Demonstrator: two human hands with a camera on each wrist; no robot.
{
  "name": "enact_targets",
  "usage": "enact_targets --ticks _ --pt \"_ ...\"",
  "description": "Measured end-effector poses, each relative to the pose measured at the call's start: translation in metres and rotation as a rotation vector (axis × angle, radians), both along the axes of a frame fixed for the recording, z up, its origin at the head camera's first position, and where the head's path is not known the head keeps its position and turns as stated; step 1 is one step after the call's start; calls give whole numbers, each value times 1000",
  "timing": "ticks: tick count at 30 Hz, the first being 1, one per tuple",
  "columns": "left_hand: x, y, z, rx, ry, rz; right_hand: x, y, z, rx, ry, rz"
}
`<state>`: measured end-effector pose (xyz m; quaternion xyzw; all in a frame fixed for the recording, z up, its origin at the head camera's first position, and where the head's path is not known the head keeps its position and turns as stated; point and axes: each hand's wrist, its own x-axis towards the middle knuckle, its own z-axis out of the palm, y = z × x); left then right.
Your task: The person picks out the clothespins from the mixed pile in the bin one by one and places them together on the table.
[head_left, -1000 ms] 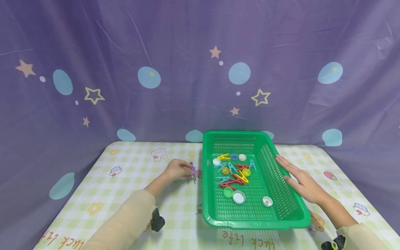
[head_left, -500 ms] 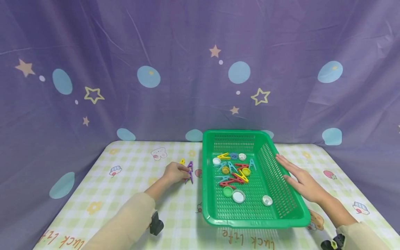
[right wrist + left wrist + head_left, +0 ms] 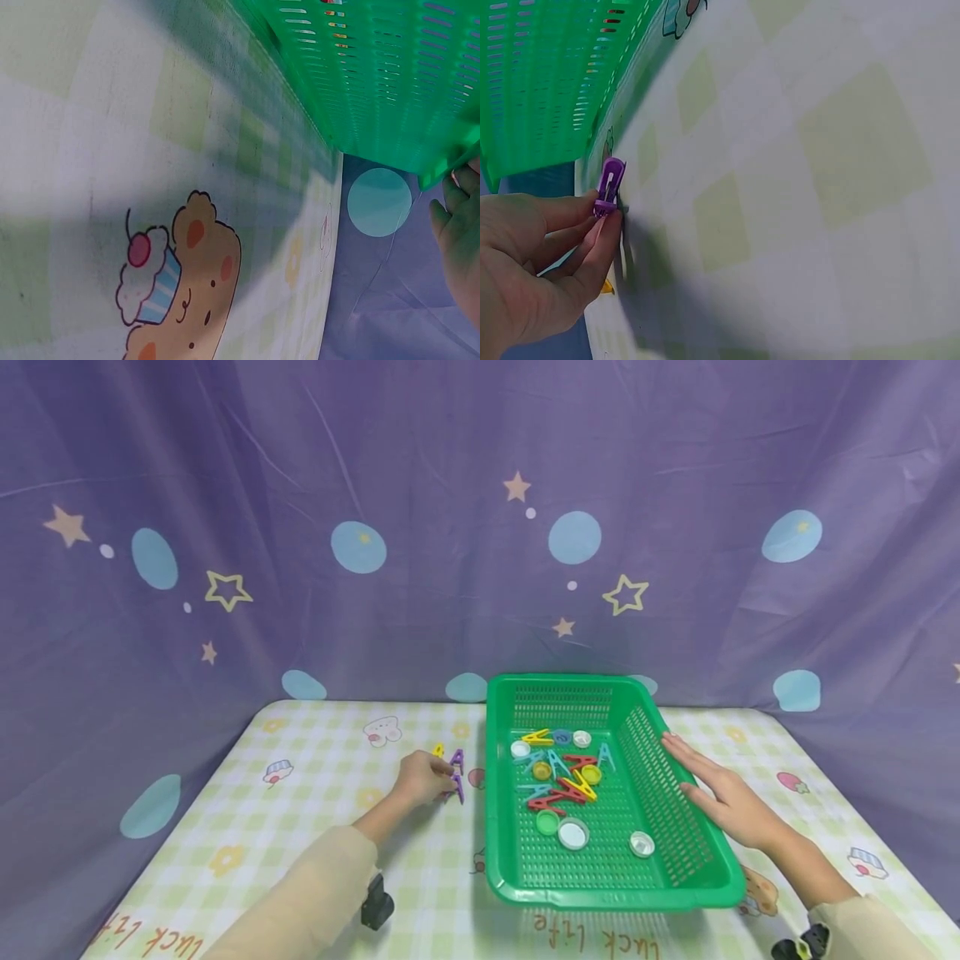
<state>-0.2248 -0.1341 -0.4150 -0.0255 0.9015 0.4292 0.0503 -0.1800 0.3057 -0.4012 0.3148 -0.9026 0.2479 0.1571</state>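
My left hand (image 3: 424, 778) pinches a purple clothespin (image 3: 610, 184) between thumb and fingertips, just over the table left of the green basket. A second purple clothespin (image 3: 457, 757) and a yellow clothespin (image 3: 438, 749), partly hidden by the hand, lie just beyond it. The green basket (image 3: 615, 897) holds blue, red and yellow clothespins (image 3: 581, 785) and several bottle caps (image 3: 573, 833). My right hand (image 3: 723, 793) rests with straight fingers along the basket's right rim; only part of that hand (image 3: 461, 225) shows in the right wrist view.
A checked cloth (image 3: 300, 827) with cartoon prints covers the table. Behind the far edge hangs a purple curtain (image 3: 420, 635) with stars and blue ovals. The basket stands right of the table's middle, its back wall close to the curtain.
My left hand has shifted slightly left, away from the basket. Two purple clothespins now show apart, and the yellow one has come into view behind the hand. The right hand stays on the rim.
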Motion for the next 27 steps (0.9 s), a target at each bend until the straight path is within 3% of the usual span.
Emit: enact_targets --ticks 12,16,22,27 --pt "3 1 3 -76 44 -24 2 -1 1 -2 1 -4" --pt "4 0 5 -66 37 -25 2 -1 0 -2 -8 -10" --pt "4 -3 15 -38 87 -55 1 -1 0 -4 -12 -11" --pt "2 -5 24 3 57 -38 1 0 0 -5 -13 -12"
